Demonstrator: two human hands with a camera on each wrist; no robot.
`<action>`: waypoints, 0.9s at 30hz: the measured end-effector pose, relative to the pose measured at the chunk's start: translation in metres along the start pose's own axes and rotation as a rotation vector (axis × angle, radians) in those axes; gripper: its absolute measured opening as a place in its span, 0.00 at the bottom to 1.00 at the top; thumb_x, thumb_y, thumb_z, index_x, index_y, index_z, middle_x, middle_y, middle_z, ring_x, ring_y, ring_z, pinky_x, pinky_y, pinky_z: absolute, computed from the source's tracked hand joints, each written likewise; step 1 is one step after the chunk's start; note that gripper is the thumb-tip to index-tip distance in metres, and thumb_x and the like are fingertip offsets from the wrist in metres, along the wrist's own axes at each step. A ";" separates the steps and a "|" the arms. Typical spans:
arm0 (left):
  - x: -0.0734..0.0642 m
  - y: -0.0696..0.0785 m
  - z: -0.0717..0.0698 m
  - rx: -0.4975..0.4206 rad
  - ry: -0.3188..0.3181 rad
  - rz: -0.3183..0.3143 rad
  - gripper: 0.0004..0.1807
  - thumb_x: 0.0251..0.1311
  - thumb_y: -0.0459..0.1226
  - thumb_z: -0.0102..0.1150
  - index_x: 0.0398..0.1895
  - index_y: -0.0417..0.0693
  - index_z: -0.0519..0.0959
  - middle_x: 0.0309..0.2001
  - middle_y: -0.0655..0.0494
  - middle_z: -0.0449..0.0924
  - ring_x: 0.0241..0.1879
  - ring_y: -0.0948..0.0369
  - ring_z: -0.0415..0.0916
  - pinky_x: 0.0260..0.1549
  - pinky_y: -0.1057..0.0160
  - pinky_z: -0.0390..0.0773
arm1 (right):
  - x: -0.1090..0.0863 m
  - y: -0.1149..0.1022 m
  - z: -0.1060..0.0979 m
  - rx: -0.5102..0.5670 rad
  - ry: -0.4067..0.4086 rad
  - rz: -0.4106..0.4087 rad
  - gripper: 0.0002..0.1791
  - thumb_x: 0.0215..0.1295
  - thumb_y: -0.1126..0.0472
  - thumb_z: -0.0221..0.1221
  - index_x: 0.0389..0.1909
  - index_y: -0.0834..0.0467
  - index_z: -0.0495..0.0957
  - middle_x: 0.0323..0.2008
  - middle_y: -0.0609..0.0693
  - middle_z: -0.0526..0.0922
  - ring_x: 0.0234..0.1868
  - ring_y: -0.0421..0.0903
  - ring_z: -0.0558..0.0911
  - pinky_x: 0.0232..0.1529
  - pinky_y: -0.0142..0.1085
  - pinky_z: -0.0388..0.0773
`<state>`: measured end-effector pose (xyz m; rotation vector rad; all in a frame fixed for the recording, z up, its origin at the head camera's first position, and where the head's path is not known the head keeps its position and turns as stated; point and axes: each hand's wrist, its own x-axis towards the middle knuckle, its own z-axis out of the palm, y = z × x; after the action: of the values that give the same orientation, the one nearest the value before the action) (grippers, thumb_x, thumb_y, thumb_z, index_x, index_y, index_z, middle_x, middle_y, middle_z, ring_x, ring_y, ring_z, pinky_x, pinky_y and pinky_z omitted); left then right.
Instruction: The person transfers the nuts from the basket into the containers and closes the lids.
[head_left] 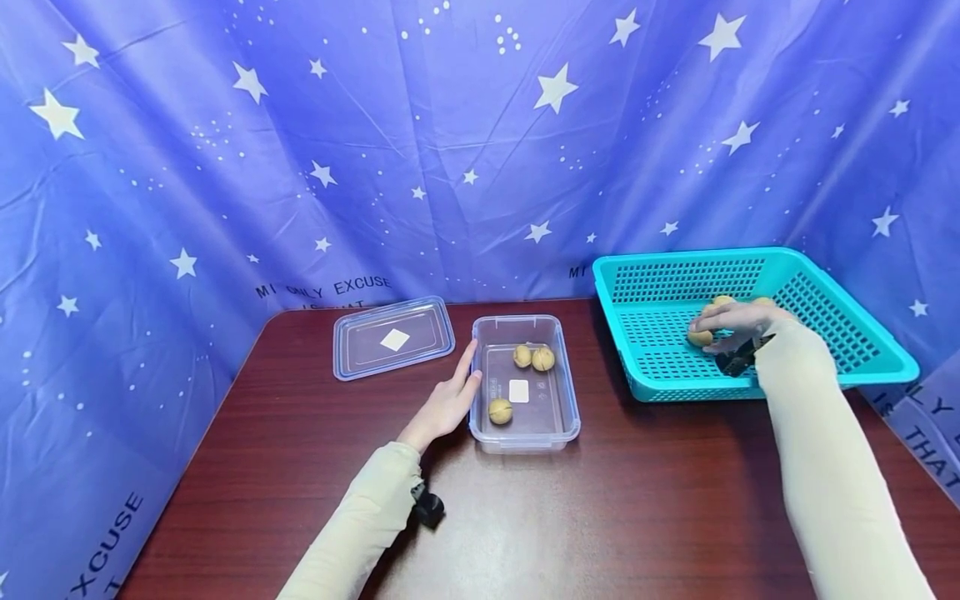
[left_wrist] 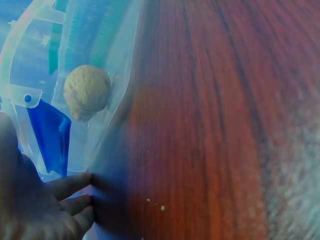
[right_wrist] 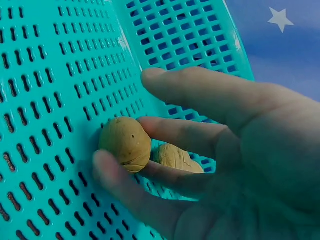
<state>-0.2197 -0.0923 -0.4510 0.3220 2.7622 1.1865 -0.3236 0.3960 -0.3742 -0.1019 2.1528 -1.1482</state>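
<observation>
In the head view, my left hand (head_left: 441, 408) lies along the left side of a clear plastic box (head_left: 527, 427), fingers extended and touching its wall. Inside the box are three walnuts: one walnut (head_left: 500, 411) near the front, and a walnut (head_left: 522, 356) beside another walnut (head_left: 543, 359) toward the back. My right hand (head_left: 744, 318) is down in a turquoise basket (head_left: 637, 367). Its thumb and fingers pinch a walnut (right_wrist: 125, 142) low against the basket's slotted floor. Another walnut (right_wrist: 175, 158) shows behind those fingers in the right wrist view.
The box's clear lid (head_left: 393, 339), edged in blue, lies on the brown table (head_left: 315, 467) left of the box. Further walnuts, partly hidden by the right hand, are in the basket. A blue star-patterned curtain (head_left: 420, 150) hangs behind the table.
</observation>
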 end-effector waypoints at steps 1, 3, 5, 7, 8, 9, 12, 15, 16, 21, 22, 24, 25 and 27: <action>0.000 0.000 0.000 0.000 0.001 0.002 0.31 0.75 0.52 0.32 0.78 0.71 0.40 0.62 0.34 0.68 0.57 0.41 0.71 0.57 0.45 0.68 | 0.002 0.001 -0.002 0.014 -0.020 -0.024 0.25 0.75 0.58 0.49 0.66 0.69 0.63 0.62 0.67 0.60 0.53 0.46 0.73 0.53 0.44 0.73; 0.000 0.001 0.000 0.002 0.002 -0.001 0.31 0.75 0.53 0.32 0.78 0.70 0.40 0.62 0.34 0.68 0.57 0.41 0.71 0.57 0.46 0.68 | 0.006 0.003 -0.005 0.045 -0.051 -0.063 0.25 0.76 0.60 0.48 0.65 0.73 0.62 0.59 0.62 0.64 0.50 0.39 0.73 0.54 0.45 0.73; 0.000 0.001 0.000 0.000 0.002 -0.001 0.31 0.75 0.53 0.31 0.78 0.70 0.40 0.62 0.34 0.69 0.56 0.41 0.71 0.57 0.45 0.68 | 0.009 0.005 -0.008 0.029 -0.079 -0.111 0.28 0.76 0.62 0.47 0.66 0.78 0.55 0.59 0.66 0.64 0.49 0.36 0.73 0.58 0.47 0.71; 0.000 0.000 0.000 -0.002 0.001 0.000 0.31 0.75 0.52 0.32 0.78 0.70 0.40 0.62 0.34 0.69 0.56 0.41 0.72 0.57 0.45 0.68 | 0.011 0.005 -0.008 0.035 -0.087 -0.123 0.32 0.75 0.63 0.47 0.67 0.81 0.48 0.62 0.70 0.61 0.51 0.35 0.74 0.60 0.48 0.69; 0.000 0.000 0.000 -0.002 0.000 -0.002 0.31 0.75 0.52 0.32 0.78 0.70 0.40 0.62 0.34 0.69 0.56 0.41 0.72 0.57 0.45 0.69 | 0.012 0.004 -0.008 0.028 -0.081 -0.125 0.33 0.74 0.63 0.48 0.67 0.81 0.46 0.63 0.71 0.61 0.51 0.35 0.74 0.60 0.48 0.68; 0.000 0.000 0.001 -0.004 0.000 -0.004 0.31 0.75 0.52 0.32 0.78 0.70 0.40 0.62 0.34 0.69 0.56 0.41 0.72 0.57 0.45 0.69 | 0.012 0.003 -0.006 0.023 -0.061 -0.112 0.35 0.74 0.62 0.49 0.68 0.81 0.45 0.63 0.71 0.61 0.51 0.36 0.74 0.61 0.48 0.68; 0.001 -0.001 0.001 -0.008 -0.001 -0.005 0.31 0.76 0.52 0.32 0.77 0.71 0.40 0.62 0.34 0.68 0.56 0.41 0.72 0.57 0.45 0.68 | 0.011 -0.002 -0.003 0.035 0.012 -0.086 0.32 0.71 0.64 0.52 0.66 0.78 0.52 0.56 0.63 0.72 0.50 0.40 0.76 0.58 0.46 0.71; 0.001 -0.001 0.001 -0.009 0.001 -0.006 0.31 0.76 0.51 0.32 0.77 0.71 0.40 0.62 0.35 0.68 0.57 0.40 0.71 0.57 0.45 0.68 | 0.010 -0.006 0.000 0.061 0.095 -0.063 0.27 0.70 0.67 0.53 0.65 0.74 0.57 0.45 0.52 0.76 0.41 0.41 0.77 0.48 0.41 0.77; 0.001 -0.001 0.001 -0.008 0.002 -0.005 0.31 0.76 0.51 0.33 0.77 0.71 0.40 0.63 0.35 0.68 0.57 0.40 0.71 0.57 0.44 0.68 | 0.009 -0.008 0.001 0.063 0.122 -0.064 0.27 0.69 0.68 0.53 0.64 0.73 0.58 0.42 0.52 0.76 0.37 0.42 0.77 0.44 0.39 0.78; 0.001 0.000 -0.001 -0.007 0.000 -0.015 0.31 0.76 0.50 0.33 0.77 0.71 0.40 0.63 0.35 0.68 0.57 0.40 0.70 0.57 0.44 0.67 | 0.011 -0.012 0.002 0.022 0.200 -0.118 0.28 0.71 0.67 0.48 0.68 0.72 0.53 0.31 0.53 0.75 0.25 0.43 0.69 0.28 0.38 0.72; 0.001 0.000 -0.002 -0.007 0.000 -0.016 0.31 0.76 0.50 0.33 0.77 0.71 0.40 0.63 0.35 0.68 0.57 0.40 0.70 0.57 0.44 0.67 | 0.012 -0.013 0.002 0.024 0.203 -0.134 0.28 0.72 0.65 0.48 0.68 0.71 0.52 0.31 0.53 0.75 0.25 0.43 0.69 0.29 0.39 0.72; 0.000 0.000 -0.002 -0.009 -0.002 -0.020 0.31 0.76 0.50 0.33 0.77 0.71 0.40 0.63 0.35 0.68 0.57 0.40 0.70 0.58 0.44 0.67 | 0.012 -0.013 0.001 0.030 0.210 -0.156 0.28 0.74 0.64 0.47 0.69 0.71 0.51 0.32 0.53 0.76 0.26 0.44 0.70 0.30 0.40 0.72; 0.000 0.000 -0.002 -0.008 -0.003 -0.018 0.31 0.76 0.50 0.33 0.78 0.71 0.40 0.63 0.35 0.68 0.57 0.40 0.70 0.58 0.44 0.67 | 0.012 -0.014 0.002 0.035 0.216 -0.163 0.28 0.75 0.63 0.47 0.69 0.71 0.51 0.33 0.54 0.76 0.27 0.44 0.70 0.31 0.41 0.73; 0.000 0.000 -0.001 -0.008 -0.007 -0.016 0.31 0.76 0.50 0.33 0.78 0.70 0.40 0.63 0.35 0.68 0.57 0.40 0.70 0.58 0.44 0.67 | 0.011 -0.015 0.004 0.039 0.232 -0.174 0.29 0.75 0.61 0.48 0.69 0.71 0.52 0.38 0.56 0.77 0.29 0.44 0.73 0.34 0.41 0.75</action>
<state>-0.2203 -0.0931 -0.4499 0.3021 2.7487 1.1900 -0.3329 0.3804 -0.3700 -0.1470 2.3609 -1.3576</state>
